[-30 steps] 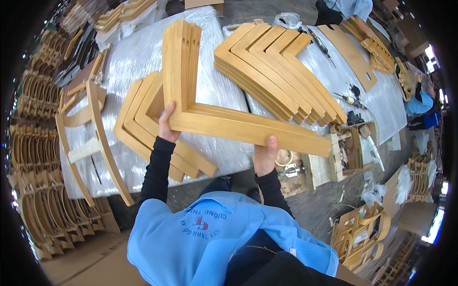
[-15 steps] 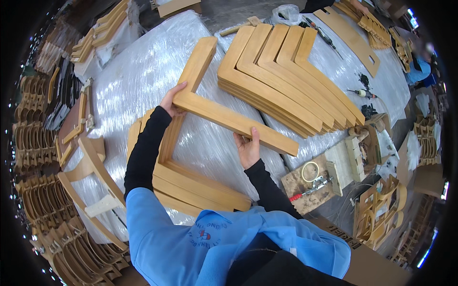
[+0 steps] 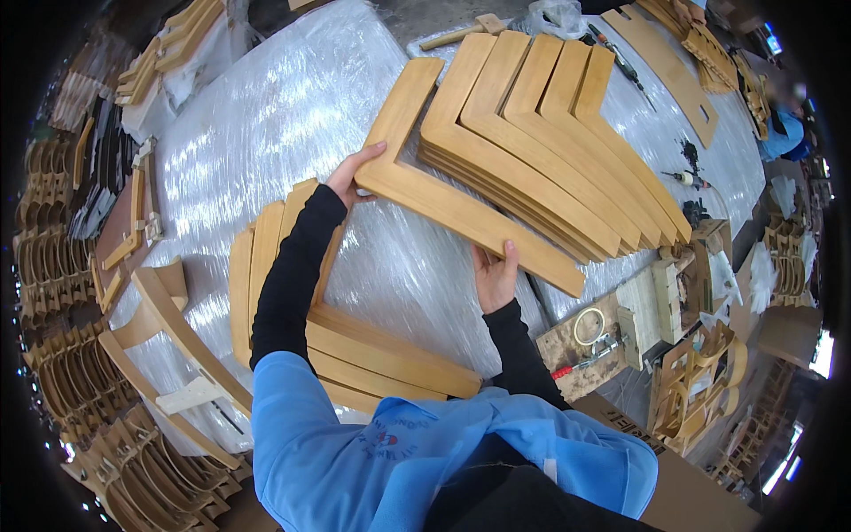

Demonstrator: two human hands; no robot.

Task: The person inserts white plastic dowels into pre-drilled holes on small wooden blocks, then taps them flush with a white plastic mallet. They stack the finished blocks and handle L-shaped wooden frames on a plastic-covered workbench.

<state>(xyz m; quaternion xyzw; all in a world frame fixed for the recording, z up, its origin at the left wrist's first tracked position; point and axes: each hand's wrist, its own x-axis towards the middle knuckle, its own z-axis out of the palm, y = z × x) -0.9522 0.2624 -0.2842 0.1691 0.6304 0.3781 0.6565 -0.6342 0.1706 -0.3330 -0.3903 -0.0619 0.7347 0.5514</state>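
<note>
Between both my hands is an L-shaped wooden frame piece, light brown and smooth. My left hand grips it at the outer corner, thumb on top. Along its longer arm, near the right end, my right hand holds the near edge with the thumb on top and the fingers partly hidden underneath. Just beyond lies a fanned stack of matching L-shaped pieces, close to the held one. Nearer me, partly behind my left arm, rests another group of L-shaped pieces.
Plastic-wrapped table surface lies under the pieces. At right sits a wooden jig with a red-handled toggle clamp. Power drivers lie at the far right. A curved wooden frame stands at left. Another person in blue is at far right.
Both my hands have carried the L-shaped piece to the right, closer to the fanned stack. The whole view has also shifted slightly.
</note>
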